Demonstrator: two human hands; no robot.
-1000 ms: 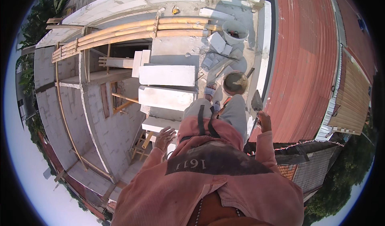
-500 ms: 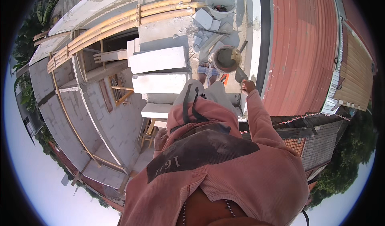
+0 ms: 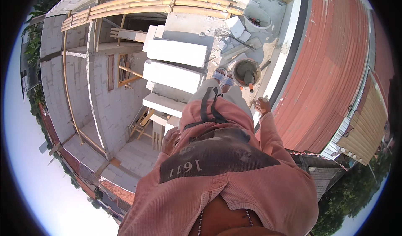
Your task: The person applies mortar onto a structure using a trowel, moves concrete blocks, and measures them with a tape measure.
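A trowel (image 3: 249, 76) with an orange handle rests in a round bucket (image 3: 238, 82) of grey mortar, just ahead of my feet. My right hand (image 3: 262, 105) hangs a little nearer than the bucket, by the low wall. Its fingers are loosely bent and apart, and nothing shows in them. At my left hip is my left hand (image 3: 170, 141), fingers loosely extended and holding nothing that I can see. White blocks (image 3: 173, 76) lie stacked ahead of it, to the left of my legs.
Bamboo poles (image 3: 146, 3) form a rail along the far left, beside a drop to lower rooms. A pale tub (image 3: 257, 19) and broken block pieces (image 3: 235, 27) sit farther ahead. A low white wall (image 3: 289, 30) and a red metal roof (image 3: 331, 56) run along the right.
My right hand has let go of the trowel, which now stands in the mortar bucket, and has drawn back with its fingers loosened. The whole view has shifted and turned slightly.
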